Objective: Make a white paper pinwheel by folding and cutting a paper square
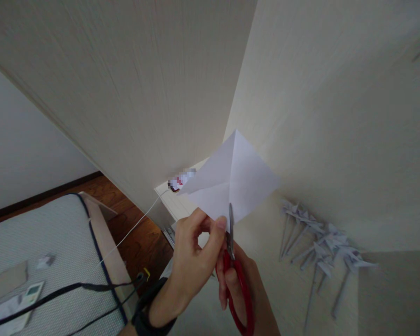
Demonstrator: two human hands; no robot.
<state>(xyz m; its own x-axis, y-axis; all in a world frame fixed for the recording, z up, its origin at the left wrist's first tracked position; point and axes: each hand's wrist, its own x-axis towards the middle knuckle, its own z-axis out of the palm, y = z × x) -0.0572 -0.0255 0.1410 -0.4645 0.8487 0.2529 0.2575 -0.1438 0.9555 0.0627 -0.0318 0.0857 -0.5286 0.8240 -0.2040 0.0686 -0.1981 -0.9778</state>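
Observation:
A square white sheet of paper (252, 172) with crossing creases is held up in front of me, one corner pointing away. My left hand (199, 252) pinches its near corner between thumb and fingers. In my right hand (238, 284) is a pair of red-handled scissors (247, 303), my fingers through the loops. The blades lie along the crease at the near corner, pointing toward the paper's middle. How far the paper is cut there I cannot tell.
Several paper pinwheels on sticks (322, 242) lie to the right on the pale surface. A phone (175, 188) with a white cable (140, 220) rests on a shelf (164, 193). At left is a mattress (56, 228) with a white remote (31, 294) and a black strap (66, 289).

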